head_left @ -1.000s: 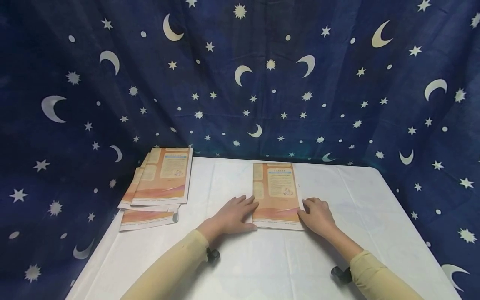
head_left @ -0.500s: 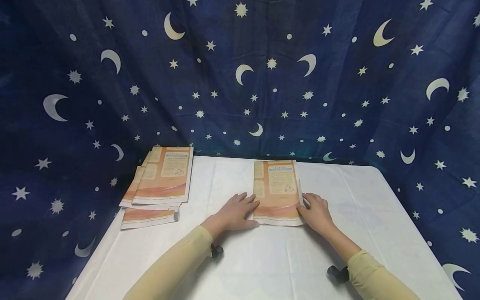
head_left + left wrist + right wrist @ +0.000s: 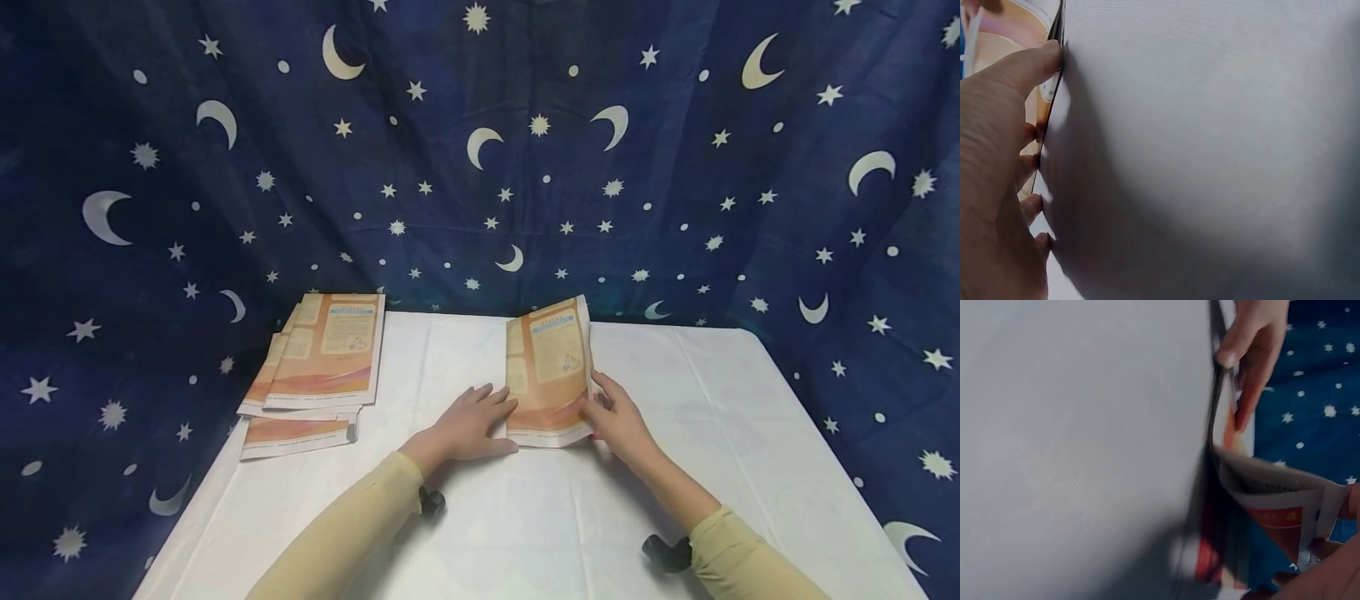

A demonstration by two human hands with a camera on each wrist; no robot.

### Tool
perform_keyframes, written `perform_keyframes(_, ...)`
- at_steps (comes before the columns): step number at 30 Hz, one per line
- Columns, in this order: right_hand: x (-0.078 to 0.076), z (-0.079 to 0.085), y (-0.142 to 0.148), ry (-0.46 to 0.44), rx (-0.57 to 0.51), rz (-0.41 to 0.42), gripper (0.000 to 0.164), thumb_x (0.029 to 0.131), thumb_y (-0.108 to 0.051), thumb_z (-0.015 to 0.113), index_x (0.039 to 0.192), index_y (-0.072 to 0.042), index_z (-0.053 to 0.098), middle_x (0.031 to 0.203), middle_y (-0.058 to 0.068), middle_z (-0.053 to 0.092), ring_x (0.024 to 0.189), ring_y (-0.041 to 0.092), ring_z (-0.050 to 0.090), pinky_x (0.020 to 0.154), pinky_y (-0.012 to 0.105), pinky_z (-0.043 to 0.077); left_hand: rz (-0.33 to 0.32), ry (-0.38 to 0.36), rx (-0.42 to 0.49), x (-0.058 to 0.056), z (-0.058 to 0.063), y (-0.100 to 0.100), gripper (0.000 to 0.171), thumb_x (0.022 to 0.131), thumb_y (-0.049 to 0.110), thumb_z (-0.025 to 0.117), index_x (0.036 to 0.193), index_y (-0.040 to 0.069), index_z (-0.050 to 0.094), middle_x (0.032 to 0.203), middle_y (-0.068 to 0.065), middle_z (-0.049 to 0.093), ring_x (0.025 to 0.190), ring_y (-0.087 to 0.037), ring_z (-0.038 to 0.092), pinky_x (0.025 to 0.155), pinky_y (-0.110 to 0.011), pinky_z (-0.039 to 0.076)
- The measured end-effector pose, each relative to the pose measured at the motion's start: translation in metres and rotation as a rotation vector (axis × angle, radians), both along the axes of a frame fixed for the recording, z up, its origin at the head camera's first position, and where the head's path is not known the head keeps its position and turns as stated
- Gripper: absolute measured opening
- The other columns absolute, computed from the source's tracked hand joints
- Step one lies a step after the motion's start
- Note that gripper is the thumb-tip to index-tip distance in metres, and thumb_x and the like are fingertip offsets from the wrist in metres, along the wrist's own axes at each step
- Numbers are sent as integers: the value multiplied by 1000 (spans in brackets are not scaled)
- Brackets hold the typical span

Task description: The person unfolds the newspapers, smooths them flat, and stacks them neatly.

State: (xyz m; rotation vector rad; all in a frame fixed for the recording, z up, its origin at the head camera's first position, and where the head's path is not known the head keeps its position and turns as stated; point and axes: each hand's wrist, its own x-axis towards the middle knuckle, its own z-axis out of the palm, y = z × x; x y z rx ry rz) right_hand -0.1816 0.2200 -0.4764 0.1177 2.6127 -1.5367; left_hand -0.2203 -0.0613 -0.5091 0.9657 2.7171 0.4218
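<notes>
An orange-printed paper booklet (image 3: pixel 551 367) lies in the middle of the white table, its right side raised and bent. My left hand (image 3: pixel 465 427) rests at its left edge with fingers spread, the fingertips on the paper. On the opposite side my right hand (image 3: pixel 622 425) pinches the right edge and holds it up off the table. The right wrist view shows the lifted pages (image 3: pixel 1279 512) curving between thumb and fingers, with a red-printed page (image 3: pixel 1209 557) lying beneath. In the left wrist view the thumb (image 3: pixel 1038 62) lies along the booklet's near edge.
A loose, fanned stack of similar orange booklets (image 3: pixel 322 350) sits at the table's back left. A dark blue curtain (image 3: pixel 480 217) with moons and stars hangs behind the white-covered table (image 3: pixel 510 533).
The right hand has gripped the booklet's right edge and raised it, shifting a little left. The pages were flat a second ago and are now tilted up. The left hand has stayed about still.
</notes>
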Motion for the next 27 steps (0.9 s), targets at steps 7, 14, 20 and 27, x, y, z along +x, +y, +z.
perform_keyframes(7, 1, 16, -19, 15, -307, 6, 74, 105, -23, 56, 166, -17, 16, 169, 14, 18, 155, 30, 18, 123, 48, 19, 78, -198, 246, -8, 6, -6, 80, 100, 60, 52, 163, 16, 30, 168, -4, 26, 155, -28, 19, 125, -46, 15)
perform_keyframes(14, -6, 31, -45, 47, -449, 48, 74, 103, -23, 51, 166, -29, 13, 171, -3, 8, 155, 24, 15, 123, 52, 8, 266, -570, 751, -16, 47, -12, 75, 105, 63, 36, 165, 21, 22, 167, -2, 28, 152, -24, 28, 122, -45, 26)
perform_keyframes(20, -13, 43, -75, 16, -453, 95, 65, 103, -22, 46, 164, -33, 25, 165, 4, 24, 144, 33, 32, 119, 61, 18, 393, -814, 1071, -20, 87, -22, 72, 108, 57, 34, 163, 11, 26, 162, -12, 37, 146, -30, 41, 116, -45, 38)
perform_keyframes(27, -18, 45, -115, -36, -430, 133, 54, 106, -34, 46, 160, -32, 37, 163, 5, 34, 146, 37, 34, 117, 65, 23, 555, -887, 1157, -28, 105, -45, 76, 108, 57, 34, 163, 7, 22, 163, -17, 33, 144, -36, 42, 112, -50, 41)
